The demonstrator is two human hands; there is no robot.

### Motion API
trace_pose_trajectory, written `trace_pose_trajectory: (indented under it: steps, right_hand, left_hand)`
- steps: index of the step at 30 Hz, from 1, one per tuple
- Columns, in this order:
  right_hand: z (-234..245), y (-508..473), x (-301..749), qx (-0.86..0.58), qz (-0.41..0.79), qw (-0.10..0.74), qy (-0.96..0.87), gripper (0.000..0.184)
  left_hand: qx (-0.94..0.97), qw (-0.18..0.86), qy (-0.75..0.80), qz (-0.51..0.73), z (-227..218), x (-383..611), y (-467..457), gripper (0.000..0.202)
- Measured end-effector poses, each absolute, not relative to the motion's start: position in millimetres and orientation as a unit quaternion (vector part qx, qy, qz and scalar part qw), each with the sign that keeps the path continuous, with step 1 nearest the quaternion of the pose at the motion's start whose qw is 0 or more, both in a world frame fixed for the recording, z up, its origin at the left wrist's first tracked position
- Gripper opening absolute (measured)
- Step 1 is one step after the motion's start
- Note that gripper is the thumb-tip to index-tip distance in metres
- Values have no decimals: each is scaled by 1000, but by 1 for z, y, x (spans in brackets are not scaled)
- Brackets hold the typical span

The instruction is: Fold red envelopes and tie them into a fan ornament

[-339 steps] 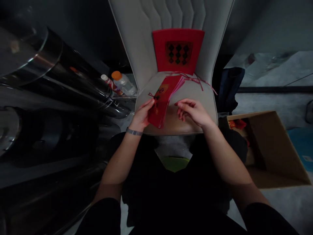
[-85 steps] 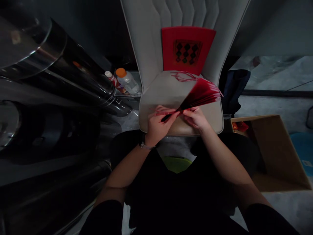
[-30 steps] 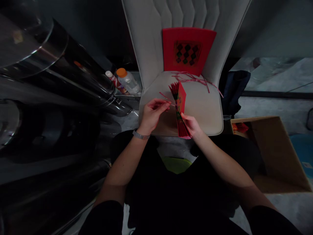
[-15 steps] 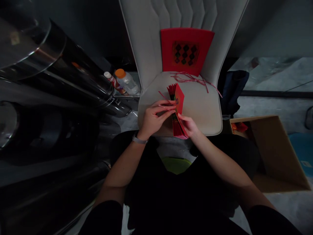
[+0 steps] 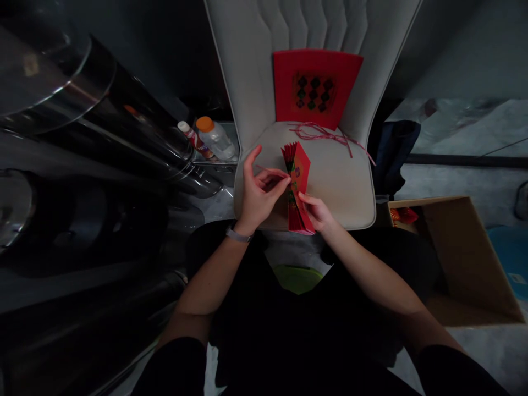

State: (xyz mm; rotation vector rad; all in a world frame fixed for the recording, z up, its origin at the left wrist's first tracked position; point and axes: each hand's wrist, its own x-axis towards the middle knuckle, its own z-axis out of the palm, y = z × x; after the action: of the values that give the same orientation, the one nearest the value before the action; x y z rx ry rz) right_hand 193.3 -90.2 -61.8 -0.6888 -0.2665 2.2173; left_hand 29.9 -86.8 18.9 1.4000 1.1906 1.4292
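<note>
Clenched around a fanned stack of red envelopes (image 5: 297, 187), the right hand (image 5: 317, 213) held it on edge over a cream chair seat (image 5: 342, 190). The left hand (image 5: 259, 190) pinched a thin pink cord (image 5: 268, 170) beside the stack; a looser pink cord (image 5: 325, 133) lay on the seat.

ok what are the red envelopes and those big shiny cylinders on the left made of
The fanned red envelopes look like thin matte paper, since their edges splay and bend. The shiny dark cylinders look like polished metal, perhaps stainless steel, with mirror-like highlights.
</note>
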Motion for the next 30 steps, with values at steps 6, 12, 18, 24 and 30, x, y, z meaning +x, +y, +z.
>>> trace_pose_trajectory:
  steps: [6, 12, 18, 24, 30]
  right_hand:
    - [-58, -90, 194, -286, 866, 402, -86, 14]
    - [-57, -90, 195, -273, 880, 381, -83, 13]
    - [-59, -91, 196, -252, 886, 379, -87, 16]
    - [-59, -90, 195, -251, 888, 379, -68, 13]
    - [-54, -90, 191, -250, 880, 401, -45, 14]
  left_hand:
    - [541, 480, 426, 544, 11, 21, -79, 65]
    - [583, 488, 428, 490, 24, 8, -75, 29]
    - [630, 413, 453, 477, 29, 7, -77, 19]
    - [555, 393, 491, 544, 24, 16, -80, 25]
    - [453, 415, 466, 637, 10, 34, -83, 32]
